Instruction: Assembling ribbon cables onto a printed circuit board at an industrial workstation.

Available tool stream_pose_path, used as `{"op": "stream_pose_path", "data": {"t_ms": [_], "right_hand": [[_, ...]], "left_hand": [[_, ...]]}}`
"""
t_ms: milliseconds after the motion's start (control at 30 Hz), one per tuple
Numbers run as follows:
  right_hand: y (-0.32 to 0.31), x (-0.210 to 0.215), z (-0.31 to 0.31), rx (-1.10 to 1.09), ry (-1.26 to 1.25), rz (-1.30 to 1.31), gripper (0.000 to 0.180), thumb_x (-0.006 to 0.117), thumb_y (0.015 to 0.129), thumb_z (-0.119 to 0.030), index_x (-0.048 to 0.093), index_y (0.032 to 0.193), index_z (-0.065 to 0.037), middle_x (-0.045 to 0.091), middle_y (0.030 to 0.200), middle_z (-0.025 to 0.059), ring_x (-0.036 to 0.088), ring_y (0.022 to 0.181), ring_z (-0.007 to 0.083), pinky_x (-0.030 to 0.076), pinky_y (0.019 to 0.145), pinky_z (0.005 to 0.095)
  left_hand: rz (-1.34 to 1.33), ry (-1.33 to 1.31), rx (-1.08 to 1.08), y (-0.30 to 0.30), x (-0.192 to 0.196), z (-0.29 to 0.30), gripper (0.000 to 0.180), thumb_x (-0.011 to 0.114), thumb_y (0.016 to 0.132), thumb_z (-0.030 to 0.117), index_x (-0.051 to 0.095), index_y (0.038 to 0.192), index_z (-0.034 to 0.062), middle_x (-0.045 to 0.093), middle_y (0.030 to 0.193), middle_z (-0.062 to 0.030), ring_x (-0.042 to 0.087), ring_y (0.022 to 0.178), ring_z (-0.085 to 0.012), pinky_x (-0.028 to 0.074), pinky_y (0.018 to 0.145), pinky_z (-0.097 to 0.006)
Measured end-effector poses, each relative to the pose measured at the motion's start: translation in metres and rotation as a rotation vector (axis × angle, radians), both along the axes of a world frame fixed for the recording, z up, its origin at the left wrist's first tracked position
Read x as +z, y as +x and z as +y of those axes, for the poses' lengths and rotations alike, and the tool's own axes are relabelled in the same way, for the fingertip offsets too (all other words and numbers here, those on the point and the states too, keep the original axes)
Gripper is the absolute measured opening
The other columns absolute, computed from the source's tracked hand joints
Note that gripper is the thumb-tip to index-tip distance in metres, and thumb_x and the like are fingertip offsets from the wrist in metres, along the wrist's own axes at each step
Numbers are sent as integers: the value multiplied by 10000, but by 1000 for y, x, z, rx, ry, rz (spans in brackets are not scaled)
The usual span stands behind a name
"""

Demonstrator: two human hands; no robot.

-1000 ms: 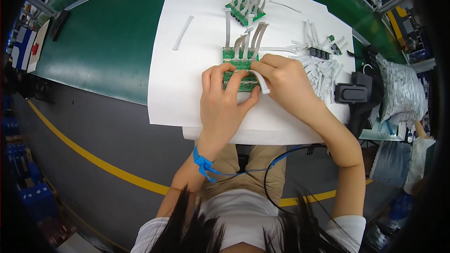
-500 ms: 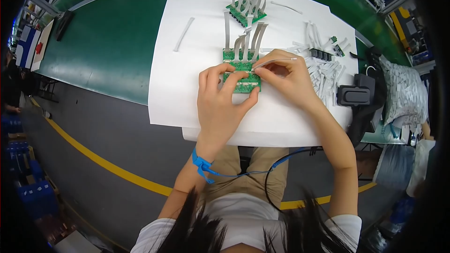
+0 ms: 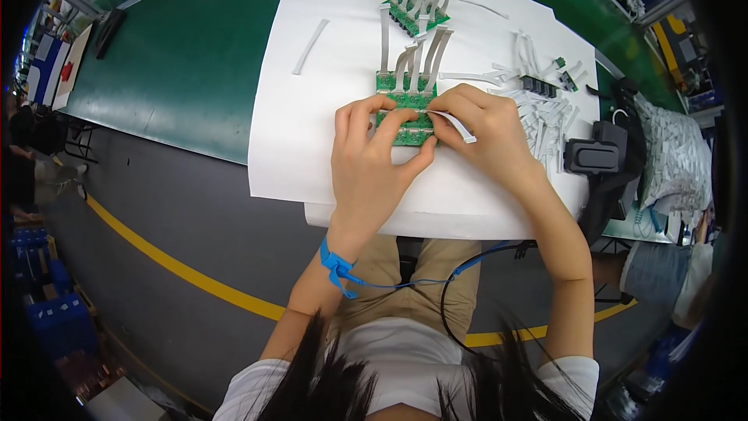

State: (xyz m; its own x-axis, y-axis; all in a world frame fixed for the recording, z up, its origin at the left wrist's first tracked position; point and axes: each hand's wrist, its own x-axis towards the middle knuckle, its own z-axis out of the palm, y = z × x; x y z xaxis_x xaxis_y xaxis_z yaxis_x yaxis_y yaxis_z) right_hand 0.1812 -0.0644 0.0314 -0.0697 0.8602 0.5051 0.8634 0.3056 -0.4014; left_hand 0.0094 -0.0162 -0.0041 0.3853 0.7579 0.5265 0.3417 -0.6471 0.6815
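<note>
Since a second ago the right hand (image 3: 487,129) has slid its white ribbon cable (image 3: 452,123) lower along the green board (image 3: 405,113), toward the near connectors. It pinches that cable; the left hand (image 3: 374,152) clamps the board onto the white surface (image 3: 312,148). Beyond, another cabled board (image 3: 417,15).

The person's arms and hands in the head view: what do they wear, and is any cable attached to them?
Both hands are bare, without gloves: the left hand and the right hand. The forearms are bare too; white short sleeves end above the elbows. A blue wrist strap circles the left wrist, and a thin blue cable runs from it toward the lap, continuing as a dark loop.
</note>
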Motion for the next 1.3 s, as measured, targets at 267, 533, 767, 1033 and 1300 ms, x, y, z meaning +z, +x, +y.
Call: {"op": "stream_pose_path", "data": {"t_ms": [267, 533, 767, 1033, 1300], "right_hand": [[-10, 3, -1, -92, -21, -103, 208, 722, 720, -38, 653, 914, -62, 636, 805, 64, 657, 641, 270, 526, 548, 365], [-17, 23, 2, -80, -114, -286, 180, 706, 708, -25, 616, 863, -34, 615, 787, 90, 657, 661, 292, 537, 587, 376], [3, 21, 8, 27, -268, 131, 152, 727, 754, -16, 668, 894, -8, 674, 817, 116, 668, 706, 258, 542, 642, 319], [2, 25, 16, 104, -272, -22, 192, 722, 764, -20, 561, 855, 32, 624, 789, 132, 644, 690, 297, 532, 634, 353], [9, 36, 27, 190, -382, 44, 147, 678, 775, -61, 559, 802, 21, 619, 774, 173, 620, 706, 382, 499, 641, 437]], "left_hand": [[0, 1, 5, 0, 1, 0, 319, 835, 688, 145, 706, 974, 89, 576, 1088, -73, 530, 1034, -281, 492, 785, -366], [-9, 4, 5, 1, 2, 0, 306, 832, 690, 146, 705, 961, 82, 576, 1090, -76, 532, 1035, -281, 498, 789, -365], [-9, 26, 13, 0, 1, 0, 302, 833, 696, 156, 705, 959, 82, 574, 1082, -76, 532, 1029, -281, 504, 775, -371], [-4, 36, 5, 0, 3, -1, 303, 833, 695, 152, 703, 958, 78, 574, 1084, -79, 531, 1023, -282, 506, 768, -367], [15, 13, 2, 1, 0, 1, 331, 835, 697, 153, 695, 988, 83, 568, 1102, -79, 518, 1042, -293, 507, 773, -367]]}}
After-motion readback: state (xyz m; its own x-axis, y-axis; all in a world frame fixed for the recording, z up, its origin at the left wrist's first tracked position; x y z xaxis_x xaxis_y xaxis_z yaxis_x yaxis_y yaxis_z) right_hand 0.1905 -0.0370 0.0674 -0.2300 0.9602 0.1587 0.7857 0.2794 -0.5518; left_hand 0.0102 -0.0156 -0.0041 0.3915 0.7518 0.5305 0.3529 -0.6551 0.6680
